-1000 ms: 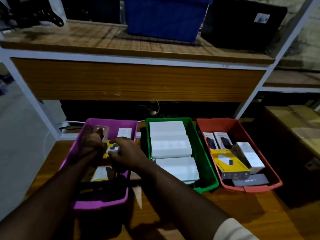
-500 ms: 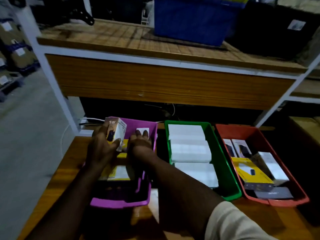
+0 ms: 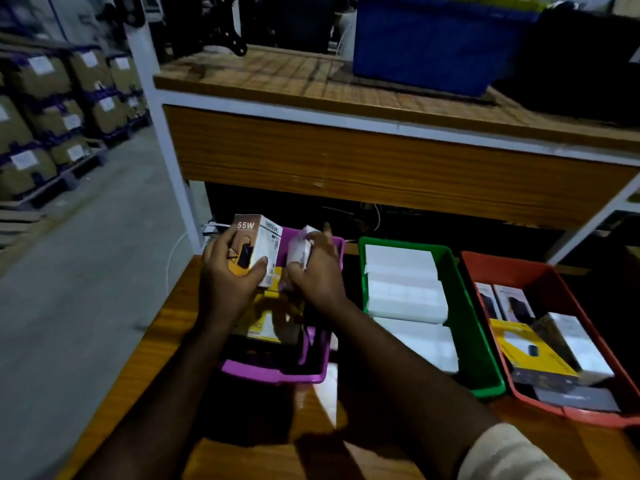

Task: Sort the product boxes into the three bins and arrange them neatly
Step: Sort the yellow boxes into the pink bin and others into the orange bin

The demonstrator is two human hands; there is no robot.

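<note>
Three bins stand side by side on the wooden table: a purple bin (image 3: 277, 374), a green bin (image 3: 485, 372) and a red bin (image 3: 554, 278). My left hand (image 3: 225, 278) grips a white and orange box marked 65W (image 3: 258, 244), lifted above the purple bin's far end. Beside it, my right hand (image 3: 318, 268) holds a small white box (image 3: 298, 249), blurred. Yellow and white boxes (image 3: 266, 327) lie in the purple bin under my hands. White boxes (image 3: 405, 282) fill the green bin. The red bin holds several boxes, among them a yellow box (image 3: 530, 351).
A wooden shelf (image 3: 346, 161) overhangs the bins' far side, with a blue crate (image 3: 433, 39) on top. White frame posts (image 3: 162, 133) stand at the left. Stacked cardboard cartons (image 3: 52, 109) line the aisle floor on the far left. White cables (image 3: 214, 226) lie behind the purple bin.
Both hands have risen out of the purple bin. The left hand lifted the 65W box higher, the right hand took up a small white box. The camera view shifted left.
</note>
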